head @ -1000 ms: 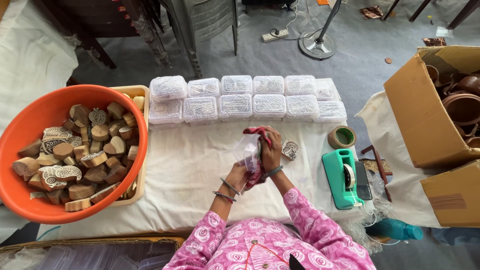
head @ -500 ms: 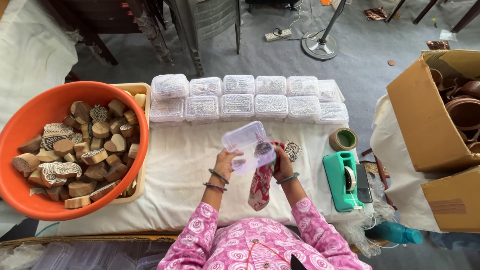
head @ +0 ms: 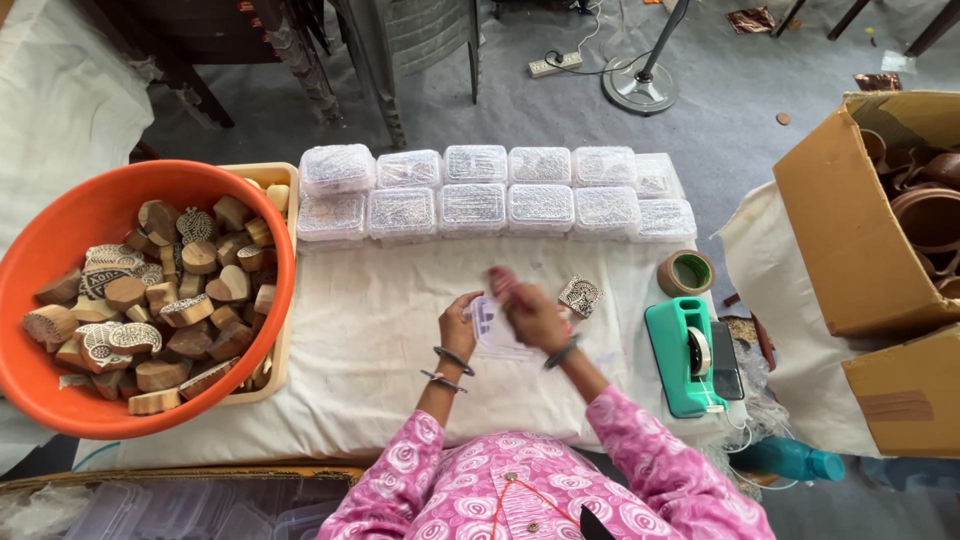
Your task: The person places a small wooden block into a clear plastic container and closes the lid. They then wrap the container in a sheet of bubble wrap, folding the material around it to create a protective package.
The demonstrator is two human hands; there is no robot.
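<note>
My left hand (head: 458, 322) grips the left edge of a clear plastic box (head: 493, 328) held low over the white cloth-covered table (head: 370, 340). My right hand (head: 530, 312), blurred with motion, lies over the box with a red patterned cloth (head: 503, 276) bunched in it; only a bit of the cloth shows past the fingers. A carved wooden stamp block (head: 580, 295) lies on the table just right of my right hand.
Two rows of closed clear boxes (head: 470, 195) line the table's far edge. An orange tub (head: 40, 250) of several wooden blocks stands at left. A tape roll (head: 686, 272), a green tape dispenser (head: 683, 352) and a phone sit at right; cardboard boxes (head: 850, 230) beyond.
The box was held up and tilted with the cloth hanging below it; now it is lowered toward the table and my right hand with the cloth has moved over it.
</note>
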